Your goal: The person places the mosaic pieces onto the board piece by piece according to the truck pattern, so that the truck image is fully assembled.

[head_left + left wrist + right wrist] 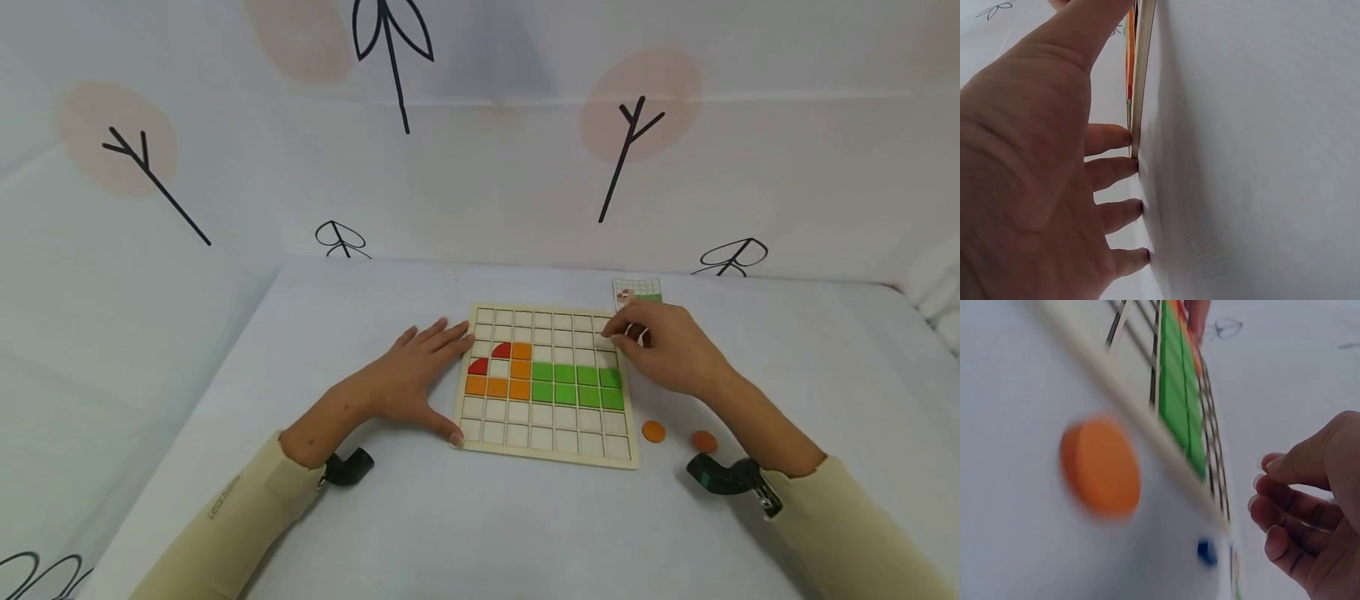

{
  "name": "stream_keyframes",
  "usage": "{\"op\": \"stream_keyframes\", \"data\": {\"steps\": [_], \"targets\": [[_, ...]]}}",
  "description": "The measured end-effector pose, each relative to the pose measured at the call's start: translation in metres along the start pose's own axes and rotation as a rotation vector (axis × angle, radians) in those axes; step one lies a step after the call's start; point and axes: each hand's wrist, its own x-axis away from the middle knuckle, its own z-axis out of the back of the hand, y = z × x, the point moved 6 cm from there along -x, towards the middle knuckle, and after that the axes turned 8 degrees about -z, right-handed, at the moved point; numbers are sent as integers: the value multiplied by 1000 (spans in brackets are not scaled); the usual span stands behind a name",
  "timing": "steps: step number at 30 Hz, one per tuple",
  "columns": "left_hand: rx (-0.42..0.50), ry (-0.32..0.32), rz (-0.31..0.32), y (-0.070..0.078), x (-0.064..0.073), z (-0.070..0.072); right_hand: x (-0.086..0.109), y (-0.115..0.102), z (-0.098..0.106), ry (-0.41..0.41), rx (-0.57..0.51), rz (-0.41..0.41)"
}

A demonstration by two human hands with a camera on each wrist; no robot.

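Note:
A wooden grid board (551,457) lies flat, with orange, red and green pieces set in some of its squares. My left hand (412,375) is spread at the board's left edge, thumb at the near corner and fingertips by the upper side. In the left wrist view the fingers (1113,172) reach past the board's edge (1141,81). My right hand (667,346) hovers at the board's upper right corner, its fingers loosely bent and the thumb near the index fingertip. Nothing shows between those fingers (1272,506) in the right wrist view.
Two orange discs (653,431) (703,441) lie right of the board. A small picture card (637,290) sits behind the right hand. Near the board's corner is a small blue piece (1207,552). A patterned cloth (495,183) hangs behind the white table.

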Motion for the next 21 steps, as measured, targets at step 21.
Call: {"op": "stream_keyframes", "data": {"steps": [21], "targets": [[30,-9,2,1,3,1,10,60,0,-227,-55,14]]}}
